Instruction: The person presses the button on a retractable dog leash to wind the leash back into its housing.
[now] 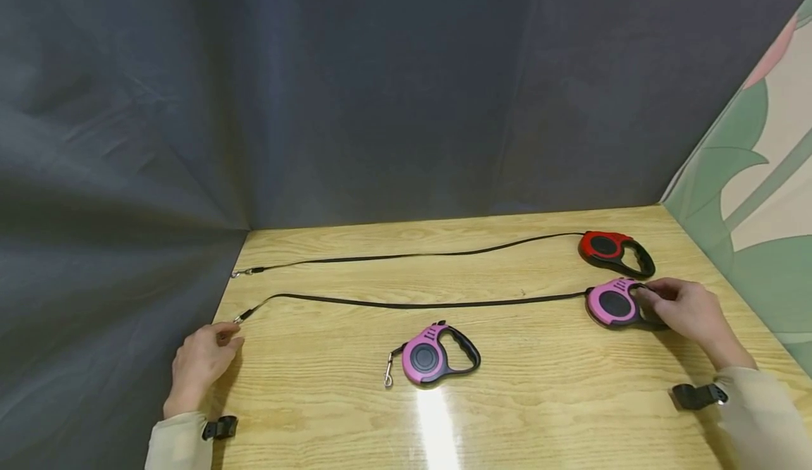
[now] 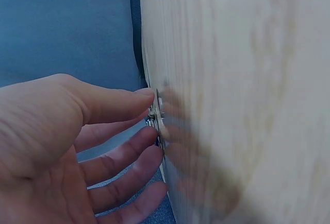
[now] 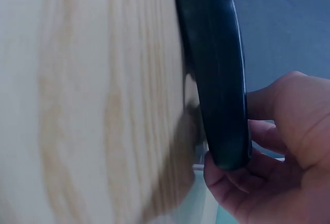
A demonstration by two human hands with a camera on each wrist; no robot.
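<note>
A pink and black retractable dog leash (image 1: 614, 304) lies at the right of the table in the head view. My right hand (image 1: 688, 309) holds its black handle (image 3: 219, 74), with fingers curled about the end in the right wrist view. From its casing a black strap (image 1: 406, 306) stretches left across the wood. At the strap's far end is a metal clip (image 2: 151, 115), which my left hand (image 1: 203, 361) pinches at the tabletop; the fingertips partly cover it. A second pink leash (image 1: 423, 357) sits between the hands, its strap drawn in and its clip (image 1: 388, 375) hanging out left.
Behind the held leash, a red and black retractable leash (image 1: 603, 246) lies with its strap (image 1: 406, 255) pulled out leftward to a metal clip (image 1: 241, 273). Dark cloth (image 1: 380, 103) borders the wooden table (image 1: 520, 413) at back and left; a leaf-patterned panel (image 1: 748, 174) stands right.
</note>
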